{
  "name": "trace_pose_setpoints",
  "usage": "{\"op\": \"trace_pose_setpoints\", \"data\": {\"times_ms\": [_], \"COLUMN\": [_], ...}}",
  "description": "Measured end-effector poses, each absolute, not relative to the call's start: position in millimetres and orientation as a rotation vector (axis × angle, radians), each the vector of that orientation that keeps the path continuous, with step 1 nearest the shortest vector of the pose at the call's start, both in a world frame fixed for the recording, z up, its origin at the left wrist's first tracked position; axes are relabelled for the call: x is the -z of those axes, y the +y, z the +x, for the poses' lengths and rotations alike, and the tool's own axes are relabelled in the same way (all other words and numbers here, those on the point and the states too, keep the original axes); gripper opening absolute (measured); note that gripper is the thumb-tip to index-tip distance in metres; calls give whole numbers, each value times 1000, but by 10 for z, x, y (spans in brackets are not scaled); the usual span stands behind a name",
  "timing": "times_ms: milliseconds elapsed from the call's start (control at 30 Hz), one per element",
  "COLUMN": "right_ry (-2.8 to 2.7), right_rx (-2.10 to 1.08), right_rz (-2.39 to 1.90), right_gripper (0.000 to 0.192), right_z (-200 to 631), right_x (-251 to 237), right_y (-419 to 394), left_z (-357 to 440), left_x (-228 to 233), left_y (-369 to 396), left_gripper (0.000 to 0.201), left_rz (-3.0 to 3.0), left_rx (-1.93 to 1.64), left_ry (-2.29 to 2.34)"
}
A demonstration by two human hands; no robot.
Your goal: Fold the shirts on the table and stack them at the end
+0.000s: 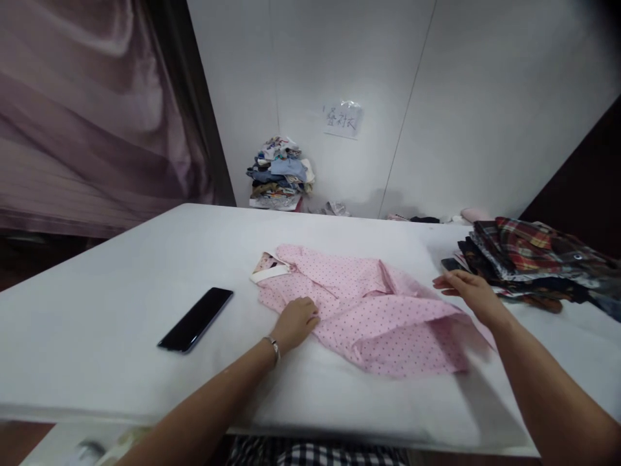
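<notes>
A pink polka-dot shirt [359,304] lies across a white-topped table [121,285], its white-edged collar toward the left and its lower part rumpled and partly lifted at the right. My left hand [295,321] rests on the near edge of the shirt below the collar, with curled fingers closed on the cloth; the fingertips are partly hidden. Over the hem end, my right hand [466,291] hovers with its fingers stretched out toward the left. No cloth shows between those fingers.
A dark phone [198,319] lies left of the shirt. Folded clothes [528,252], including a plaid one, are stacked at the right edge. Behind the table stands another clothes pile [281,175], beneath a handwritten sign [342,120] on the wall. A curtain [87,116] hangs at the left.
</notes>
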State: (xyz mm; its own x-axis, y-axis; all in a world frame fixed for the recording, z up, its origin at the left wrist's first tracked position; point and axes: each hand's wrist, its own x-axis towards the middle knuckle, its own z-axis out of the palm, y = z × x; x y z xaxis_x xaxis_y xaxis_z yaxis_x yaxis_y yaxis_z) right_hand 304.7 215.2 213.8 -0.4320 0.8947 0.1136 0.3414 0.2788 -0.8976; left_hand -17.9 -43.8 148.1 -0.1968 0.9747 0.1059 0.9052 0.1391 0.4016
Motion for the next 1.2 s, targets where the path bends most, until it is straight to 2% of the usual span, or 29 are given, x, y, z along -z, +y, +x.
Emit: {"op": "trace_pose_setpoints", "data": {"times_ms": [200, 367, 467, 600, 667, 733, 833, 1000, 1200], "right_ry": [-2200, -2516, -2647, -2770, -2779, -2730, -2539, -2089, -1482], "right_rx": [-1243, -1184, -1124, -940, -904, -939, -999, -1012, -1229], "right_rz": [-1001, -772, -677, -703, -755, -767, -739, -768, -553], "right_gripper": [40, 34, 41, 51, 35, 19, 28, 42, 42], "right_z": [2562, 1724, 1124, 395, 141, -12, -63, 224, 959], "right_x": [-2153, -2039, -1990, -1861, -1796, -1780, -1913, -2497, -3180], "right_y": [2226, 1854, 1637, 1429, 1372, 1374, 1526, 2079, 2425], "left_z": [-131, -296, -490, -677, -708, -712, -719, -796, -783], "left_x": [-1545, -1659, -1634, -1558, -1545, -1549, -1553, -1542, -1669], "left_y": [-547, -753, -861, -860, -799, -724, -631, -590, -654], "left_gripper": [19, 26, 40, 60, 62, 58, 41, 14, 12], "left_rz": [1810, 1412, 1082, 783, 738, 786, 881, 951, 1002], "left_rx": [-501, -624, -758, -839, -814, -700, -551, -549, -627], "left_ry": [2271, 2560, 2717, 2694, 2685, 2716, 2733, 2694, 2704]}}
